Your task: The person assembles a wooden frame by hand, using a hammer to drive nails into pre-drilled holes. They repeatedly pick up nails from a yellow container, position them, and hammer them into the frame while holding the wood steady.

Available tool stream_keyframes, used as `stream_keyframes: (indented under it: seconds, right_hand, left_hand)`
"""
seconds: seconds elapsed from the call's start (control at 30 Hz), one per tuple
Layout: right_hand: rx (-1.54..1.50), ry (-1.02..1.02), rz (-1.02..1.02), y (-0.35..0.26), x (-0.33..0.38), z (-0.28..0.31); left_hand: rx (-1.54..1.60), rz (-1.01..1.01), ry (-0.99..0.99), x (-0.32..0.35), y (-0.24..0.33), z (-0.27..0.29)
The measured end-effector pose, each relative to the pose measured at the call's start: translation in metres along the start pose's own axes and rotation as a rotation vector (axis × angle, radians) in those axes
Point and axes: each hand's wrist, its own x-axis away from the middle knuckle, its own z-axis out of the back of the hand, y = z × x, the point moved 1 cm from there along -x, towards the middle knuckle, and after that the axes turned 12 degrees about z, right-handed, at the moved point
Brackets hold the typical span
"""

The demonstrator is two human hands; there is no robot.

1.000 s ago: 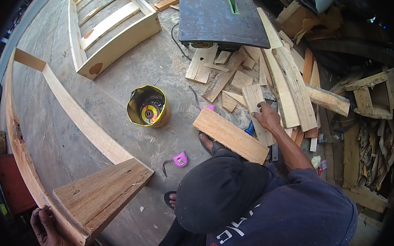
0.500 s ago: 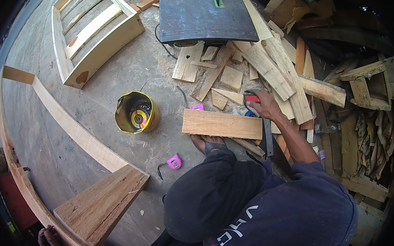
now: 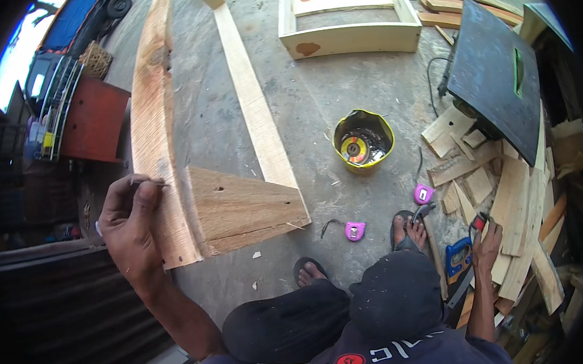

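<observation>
Wooden frame [image 3: 156, 123], pale, rough-grained, knotted; nail [image 3: 161, 184] in left hand [image 3: 128, 225], tightly pinched; right hand [image 3: 486, 247], grip unclear.

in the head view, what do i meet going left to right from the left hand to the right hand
Left hand, tapered wooden board, yellow-rimmed bucket, farther pink tape measure, blue saw handle, right hand.
</observation>
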Motion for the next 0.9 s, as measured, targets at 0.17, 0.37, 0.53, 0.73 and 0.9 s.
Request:
stream_keyframes:
  seconds: [0.17,0.37,0.53,0.73,0.9]
  right_hand:
    - [-0.352,-0.595,0.149,-0.032,0.045,-0.113]
    - [-0.401,-0.601,0.081,-0.045,0.031,-0.074]
    - [-0.467,-0.577,0.321,-0.150,-0.060,0.075]
    - [-1.040,-0.531,0.550,-0.293,-0.136,0.200]
    - [-0.678,-0.301,1.270,-0.380,-0.171,0.248]
  left_hand:
    - [-0.010,0.032,0.012,0.002,0.010,-0.011]
    - [0.000,0.043,0.020,0.000,0.013,-0.011]
    - [0.028,0.048,0.001,0.002,0.011,-0.011]
    - [-0.080,0.075,0.045,0.000,0.012,-0.010]
    - [-0.100,0.044,0.060,-0.002,0.011,-0.007]
